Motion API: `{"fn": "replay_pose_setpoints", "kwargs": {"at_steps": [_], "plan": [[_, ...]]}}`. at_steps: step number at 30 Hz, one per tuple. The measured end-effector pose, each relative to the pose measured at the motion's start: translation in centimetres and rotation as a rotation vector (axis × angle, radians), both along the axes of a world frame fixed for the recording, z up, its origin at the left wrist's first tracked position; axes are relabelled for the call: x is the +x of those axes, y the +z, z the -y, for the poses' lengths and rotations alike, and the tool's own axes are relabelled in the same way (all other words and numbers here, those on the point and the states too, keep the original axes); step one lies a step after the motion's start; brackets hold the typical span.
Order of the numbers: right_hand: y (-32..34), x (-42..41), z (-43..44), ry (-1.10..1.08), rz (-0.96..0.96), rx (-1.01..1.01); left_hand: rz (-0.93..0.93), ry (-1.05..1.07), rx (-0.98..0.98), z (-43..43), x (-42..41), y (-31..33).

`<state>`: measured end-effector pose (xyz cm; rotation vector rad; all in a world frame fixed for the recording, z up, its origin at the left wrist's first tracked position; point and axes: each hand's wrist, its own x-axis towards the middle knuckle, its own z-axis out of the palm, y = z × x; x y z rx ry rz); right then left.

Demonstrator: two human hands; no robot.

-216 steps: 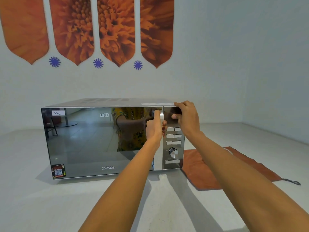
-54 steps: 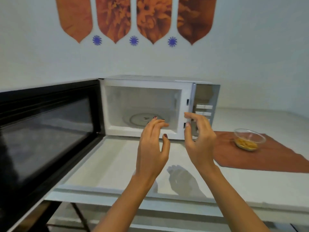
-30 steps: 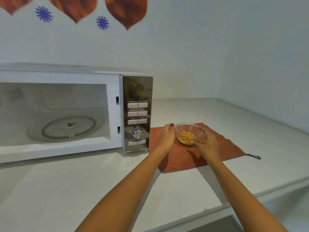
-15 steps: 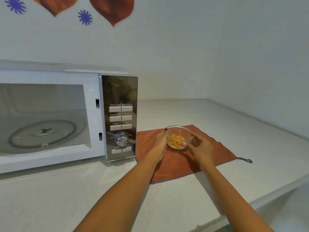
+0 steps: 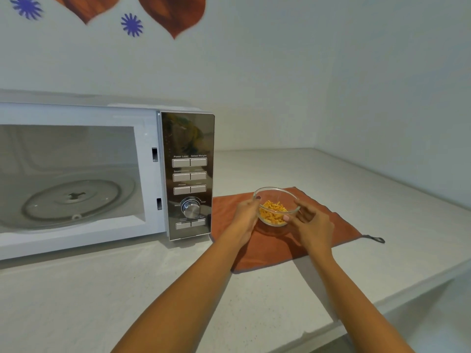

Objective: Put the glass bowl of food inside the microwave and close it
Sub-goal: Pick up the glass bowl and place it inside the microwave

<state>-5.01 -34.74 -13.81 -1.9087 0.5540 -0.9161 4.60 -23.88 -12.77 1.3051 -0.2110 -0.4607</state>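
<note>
glass bowl [image 5: 277, 200] between both hands

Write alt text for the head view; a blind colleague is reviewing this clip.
Both hands, left hand and right hand, hold a glass bowl of orange food above a rust cloth, beside the open, empty microwave.

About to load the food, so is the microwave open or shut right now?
Open. The microwave cavity is exposed, its glass turntable bare, no door across the front; the door itself is out of frame.
</note>
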Motion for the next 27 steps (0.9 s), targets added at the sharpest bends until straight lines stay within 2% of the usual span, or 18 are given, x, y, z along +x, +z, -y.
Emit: {"fn": "replay_pose_setpoints", "kwargs": {"at_steps": [8, 14, 22, 27], "plan": [[2.1, -3.5, -3.5, -0.022, 0.117, -0.051, 0.121, -0.110, 0.030, -4.2, -2.5, 2.8], [3.5, -6.6, -7.1, 0.023, 0.178, -0.073, 0.181, -0.089, 0.033, -8.3, -5.3, 4.0], [4.8, -8.3, -12.9, 0.169, 0.221, -0.067, 0.228, 0.044, 0.037, -15.7, -8.7, 5.0], [5.1, -7.0, -17.2, 0.298, 0.229, -0.015, 0.220, 0.244, 0.026, -20.7, -9.5, 5.1]]}}
